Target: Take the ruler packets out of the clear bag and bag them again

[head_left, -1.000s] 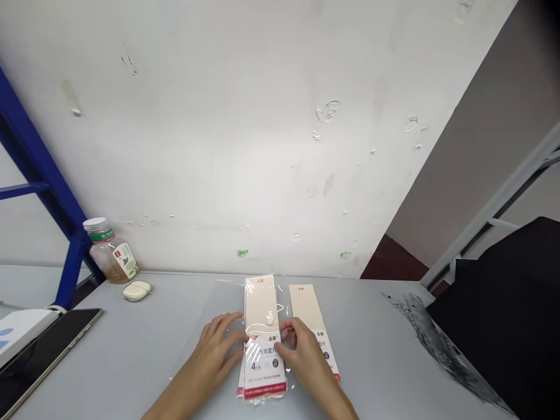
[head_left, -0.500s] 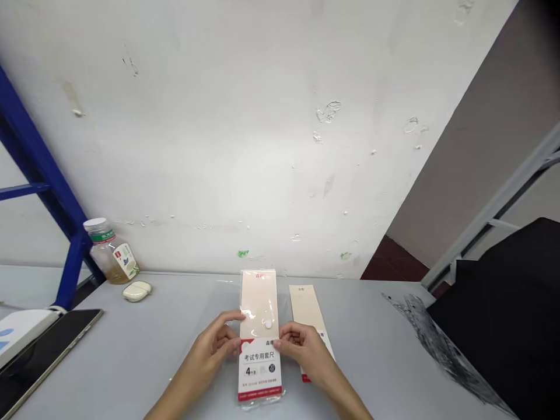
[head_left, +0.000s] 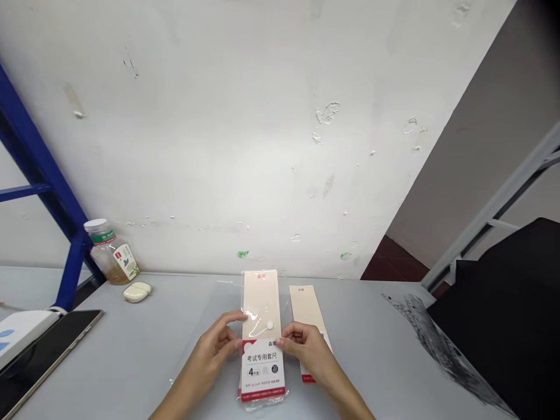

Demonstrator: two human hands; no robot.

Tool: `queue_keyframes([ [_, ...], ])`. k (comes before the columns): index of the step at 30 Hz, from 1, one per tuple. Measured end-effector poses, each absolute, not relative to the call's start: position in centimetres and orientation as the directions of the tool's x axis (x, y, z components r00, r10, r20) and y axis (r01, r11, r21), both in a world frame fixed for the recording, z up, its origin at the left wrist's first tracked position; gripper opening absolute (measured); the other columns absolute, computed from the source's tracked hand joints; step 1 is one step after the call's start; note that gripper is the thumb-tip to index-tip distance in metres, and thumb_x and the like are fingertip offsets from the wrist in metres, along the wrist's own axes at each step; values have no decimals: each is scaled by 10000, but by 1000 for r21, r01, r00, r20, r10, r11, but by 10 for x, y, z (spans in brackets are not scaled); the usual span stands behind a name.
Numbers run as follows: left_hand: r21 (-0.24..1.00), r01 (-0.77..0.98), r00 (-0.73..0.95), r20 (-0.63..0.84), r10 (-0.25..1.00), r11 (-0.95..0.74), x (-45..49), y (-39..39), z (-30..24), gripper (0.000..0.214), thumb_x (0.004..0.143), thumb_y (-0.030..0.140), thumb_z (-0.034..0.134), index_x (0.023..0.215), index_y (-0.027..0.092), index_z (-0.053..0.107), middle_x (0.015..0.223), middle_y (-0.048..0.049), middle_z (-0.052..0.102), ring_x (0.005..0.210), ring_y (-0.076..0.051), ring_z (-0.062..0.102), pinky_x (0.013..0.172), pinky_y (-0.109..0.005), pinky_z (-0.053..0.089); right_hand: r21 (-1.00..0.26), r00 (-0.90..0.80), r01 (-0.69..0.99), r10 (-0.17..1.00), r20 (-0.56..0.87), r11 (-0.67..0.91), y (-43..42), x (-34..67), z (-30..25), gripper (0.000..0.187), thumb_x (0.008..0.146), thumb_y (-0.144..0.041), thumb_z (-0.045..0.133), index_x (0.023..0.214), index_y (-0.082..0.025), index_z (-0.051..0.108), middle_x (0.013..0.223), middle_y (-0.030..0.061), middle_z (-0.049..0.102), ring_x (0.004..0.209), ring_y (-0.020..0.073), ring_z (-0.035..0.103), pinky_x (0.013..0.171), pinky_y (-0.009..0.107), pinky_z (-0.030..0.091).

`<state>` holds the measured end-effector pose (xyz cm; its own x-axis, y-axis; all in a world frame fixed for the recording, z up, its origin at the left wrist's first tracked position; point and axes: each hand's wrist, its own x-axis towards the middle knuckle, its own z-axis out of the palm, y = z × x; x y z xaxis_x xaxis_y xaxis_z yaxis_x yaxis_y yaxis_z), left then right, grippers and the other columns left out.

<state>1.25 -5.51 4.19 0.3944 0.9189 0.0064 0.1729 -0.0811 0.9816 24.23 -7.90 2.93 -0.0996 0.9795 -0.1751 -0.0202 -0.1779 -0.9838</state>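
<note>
A ruler set packet [head_left: 262,370] stands out in the middle, cream above and white with a red band below, in a clear sleeve with a round white snap. My left hand [head_left: 219,344] grips its left edge, thumb low and index finger higher. On the opposite edge, my right hand [head_left: 301,345] pinches the packet between thumb and fingers. A second, similar packet [head_left: 305,303] lies to the right, partly covered by my right hand. Beneath the held packet and my left hand spreads a clear plastic bag [head_left: 214,303], its outline faint.
On the left are a phone [head_left: 52,356], a white device [head_left: 26,329], a cream oval case [head_left: 137,291] and a jar [head_left: 111,256] of amber contents. A blue metal frame [head_left: 48,157] rises there. At right, a black object [head_left: 503,309] overhangs the grey table [head_left: 371,350].
The held packet has shifted slightly right, and both hands have moved with it. Their grip looks the same.
</note>
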Motion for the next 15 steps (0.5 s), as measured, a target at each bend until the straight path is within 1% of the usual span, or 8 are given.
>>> queue_keyframes([
  [4,967,226,361,25,932,-113,12,-55,45,371,849,428,568,1162,234,607,682,15,604,695,-196,593,683,-297,463,-986,-102,24,981,-165,-164,-79,245,33,387,689,-568,724,665,-196,620,630,-14,588,633,145,510,633,273,404],
  [8,927,345,275,53,960,-150,5,-52,46,370,848,447,559,1150,247,635,695,8,616,706,-204,590,700,-308,484,-991,-89,49,987,-131,-127,-79,249,36,414,725,-596,681,680,-196,587,618,-27,546,592,127,463,594,255,368],
  [9,919,361,257,63,964,-156,4,-51,46,364,852,453,551,1140,250,643,745,-4,641,721,-205,597,716,-315,492,-991,-67,44,990,-127,-124,-79,250,36,422,733,-607,669,686,-198,575,612,-33,536,575,120,451,579,249,357],
  [11,912,367,228,101,968,-181,1,-49,45,341,854,457,539,1098,256,666,945,-44,688,757,-202,613,753,-325,508,-993,-15,32,993,-116,-115,-79,250,35,433,755,-624,638,694,-205,547,583,-51,503,537,108,423,545,237,331],
  [13,902,379,198,141,970,-208,-2,-46,44,319,847,447,535,1056,264,692,1156,-64,664,785,-196,628,776,-331,522,-995,8,24,996,-94,-94,-79,251,33,425,779,-625,612,712,-214,526,559,-63,481,516,104,411,529,233,317],
  [14,892,397,178,155,972,-215,-3,-45,43,318,844,438,530,1053,270,701,1207,-63,649,786,-193,634,774,-332,529,-996,9,25,996,-85,-86,-78,253,32,420,786,-623,604,720,-217,519,550,-68,473,507,103,404,523,233,312],
  [15,880,423,155,164,974,-216,-6,-44,42,320,841,428,523,1054,277,708,1215,-58,649,787,-193,641,767,-332,535,-996,10,33,997,-82,-82,-77,256,31,417,788,-623,597,725,-220,513,538,-73,461,496,101,392,516,234,307],
])
